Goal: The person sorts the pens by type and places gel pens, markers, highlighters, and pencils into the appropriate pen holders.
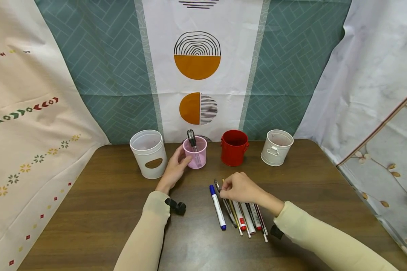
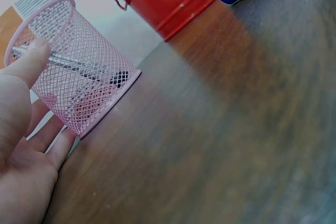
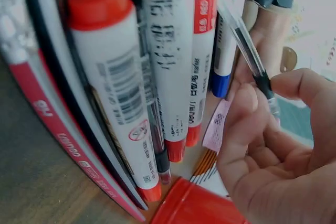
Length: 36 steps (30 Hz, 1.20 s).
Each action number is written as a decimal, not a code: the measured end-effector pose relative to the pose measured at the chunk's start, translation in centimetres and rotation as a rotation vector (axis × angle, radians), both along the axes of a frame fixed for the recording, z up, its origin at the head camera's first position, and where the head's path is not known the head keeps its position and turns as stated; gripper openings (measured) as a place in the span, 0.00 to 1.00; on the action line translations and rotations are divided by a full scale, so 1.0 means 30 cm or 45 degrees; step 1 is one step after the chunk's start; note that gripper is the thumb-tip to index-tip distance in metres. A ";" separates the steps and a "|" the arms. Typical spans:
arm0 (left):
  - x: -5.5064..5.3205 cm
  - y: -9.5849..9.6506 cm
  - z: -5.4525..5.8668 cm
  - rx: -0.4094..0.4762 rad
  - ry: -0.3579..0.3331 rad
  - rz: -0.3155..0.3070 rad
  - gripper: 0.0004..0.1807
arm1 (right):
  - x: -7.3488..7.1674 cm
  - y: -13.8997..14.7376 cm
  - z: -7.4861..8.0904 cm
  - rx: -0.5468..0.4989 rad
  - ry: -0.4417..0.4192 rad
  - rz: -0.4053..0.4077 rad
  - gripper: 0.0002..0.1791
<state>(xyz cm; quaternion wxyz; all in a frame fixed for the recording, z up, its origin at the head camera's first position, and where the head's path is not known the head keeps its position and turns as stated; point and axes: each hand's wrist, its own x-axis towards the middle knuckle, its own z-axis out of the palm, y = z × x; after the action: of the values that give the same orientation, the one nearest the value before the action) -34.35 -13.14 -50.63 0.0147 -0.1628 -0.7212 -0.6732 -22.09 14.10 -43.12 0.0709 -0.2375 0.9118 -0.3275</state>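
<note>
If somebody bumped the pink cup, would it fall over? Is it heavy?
The pink cup is probably light, since its wall is open mesh. It might tip if bumped, because the pen inside leans and pokes above the rim. With the left hand holding its side, though, toppling seems less likely.

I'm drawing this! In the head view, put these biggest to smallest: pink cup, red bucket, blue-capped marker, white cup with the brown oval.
1. White cup with the brown oval
2. Red bucket
3. Pink cup, only a little smaller
4. Blue-capped marker, slimmest
</note>
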 end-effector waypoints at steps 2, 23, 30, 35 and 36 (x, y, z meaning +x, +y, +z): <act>0.000 0.000 -0.001 0.000 -0.002 -0.003 0.35 | -0.008 0.005 0.003 -0.056 -0.050 -0.009 0.05; 0.004 -0.001 0.000 0.003 -0.005 -0.005 0.35 | -0.088 0.018 0.085 -0.565 -0.223 -0.069 0.11; 0.002 0.001 -0.002 0.012 -0.010 -0.017 0.36 | -0.152 -0.006 0.140 -0.733 -0.134 -0.176 0.14; 0.003 0.000 0.001 0.032 -0.002 -0.022 0.36 | -0.209 -0.041 0.193 -0.810 -0.052 -0.240 0.13; 0.004 0.000 0.003 0.035 -0.003 -0.024 0.36 | -0.221 -0.048 0.203 -0.817 -0.032 -0.245 0.13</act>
<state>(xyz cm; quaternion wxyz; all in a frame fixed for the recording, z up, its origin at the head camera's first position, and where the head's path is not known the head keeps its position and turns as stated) -34.22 -13.13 -50.54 0.0097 -0.1687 -0.7104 -0.6832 -28.72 12.67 -37.04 -0.0277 -0.1565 0.7796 -0.6058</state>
